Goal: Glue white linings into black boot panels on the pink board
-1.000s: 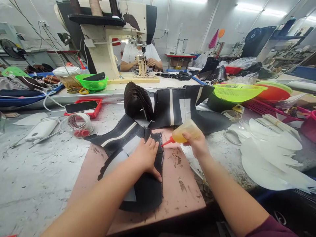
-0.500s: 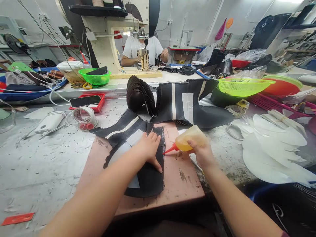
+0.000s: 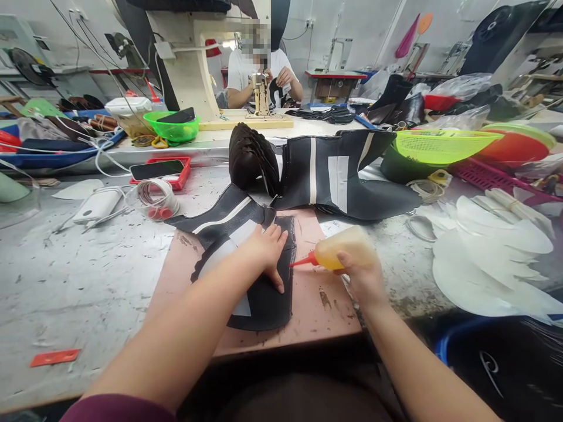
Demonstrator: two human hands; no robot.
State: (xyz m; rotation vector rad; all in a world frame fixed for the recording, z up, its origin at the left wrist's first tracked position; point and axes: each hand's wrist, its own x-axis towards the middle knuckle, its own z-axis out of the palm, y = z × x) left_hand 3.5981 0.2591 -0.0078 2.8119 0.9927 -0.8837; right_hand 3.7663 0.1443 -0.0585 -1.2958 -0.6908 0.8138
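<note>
My left hand [image 3: 266, 253] lies flat, fingers stretched, pressing a black leather piece with white backing [image 3: 259, 305] onto a pink work board [image 3: 325, 316]. My right hand [image 3: 363, 272] is wrapped round a yellow squeeze bottle [image 3: 343, 249] held sideways; its red nozzle [image 3: 301, 261] points left and touches the right edge of the black piece, just beside my left fingers. Another black piece with a white stripe [image 3: 220, 217] lies under the first at the board's far left corner.
A stack of black-and-white leather pieces [image 3: 325, 181] and a fanned dark stack [image 3: 250, 161] lie behind the board. White cut shapes [image 3: 488, 258] spread on the right, baskets [image 3: 440, 146] beyond them. Phone in a red tray [image 3: 158, 170], cables and a power bank [image 3: 97, 205] lie left. A person sits at a sewing machine [image 3: 261, 94].
The nozzle has slid nearer to me along the black piece's right edge with my right hand. My left hand stays pressed flat. The view has tilted down a little.
</note>
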